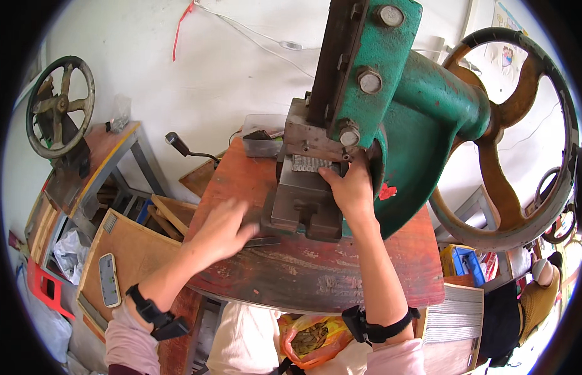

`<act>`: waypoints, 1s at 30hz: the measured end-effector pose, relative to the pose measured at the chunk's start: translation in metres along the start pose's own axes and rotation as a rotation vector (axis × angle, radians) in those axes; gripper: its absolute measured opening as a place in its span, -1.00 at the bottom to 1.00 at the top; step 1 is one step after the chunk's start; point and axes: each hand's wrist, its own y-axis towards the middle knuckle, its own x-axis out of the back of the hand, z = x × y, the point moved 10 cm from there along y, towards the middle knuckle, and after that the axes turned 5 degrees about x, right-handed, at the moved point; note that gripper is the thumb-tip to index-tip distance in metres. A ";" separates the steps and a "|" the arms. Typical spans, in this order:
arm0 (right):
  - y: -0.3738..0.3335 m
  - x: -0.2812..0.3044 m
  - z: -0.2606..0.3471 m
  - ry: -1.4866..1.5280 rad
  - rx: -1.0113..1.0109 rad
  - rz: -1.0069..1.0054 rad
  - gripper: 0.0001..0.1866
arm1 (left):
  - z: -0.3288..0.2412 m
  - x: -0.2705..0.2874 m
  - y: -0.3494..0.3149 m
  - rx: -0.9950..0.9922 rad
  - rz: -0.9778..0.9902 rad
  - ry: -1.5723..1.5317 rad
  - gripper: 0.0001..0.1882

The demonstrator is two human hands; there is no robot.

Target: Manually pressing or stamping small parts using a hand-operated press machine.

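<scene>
A small grey metal plate with rows of marks or slots (310, 164) lies on the steel die block (301, 200) of a green hand press (391, 87). My right hand (353, 192) is at the plate's right end, its thumb against the edge and its other fingers partly hidden beside the upper tooling. My left hand (222, 228), blurred, hovers left of the die block over the wooden tabletop (291, 275). Its thumb stands apart from the fingers, and nothing shows between them. A thin dark metal strip (261, 242) lies on the tabletop by the left thumb.
The press's large handwheel (500, 219) rises at right. Behind the die stands a clear plastic box (263, 147). A wooden tray (131, 250) holding a phone-like device (108, 279) is at left; another tray (452, 325) with metal strips is at right. An orange bag (313, 340) sits by my lap.
</scene>
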 end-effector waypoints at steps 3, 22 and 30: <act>0.000 0.002 0.004 0.047 0.037 -0.007 -0.20 | -0.002 -0.014 -0.033 -0.107 0.043 0.055 -0.72; -0.068 0.050 0.040 0.124 0.014 0.125 -0.27 | -0.056 0.032 0.075 -0.172 -0.310 -0.236 -0.73; -0.109 0.168 0.061 -0.098 0.167 0.078 -0.40 | -0.053 0.013 0.084 -0.023 -0.229 0.038 -0.58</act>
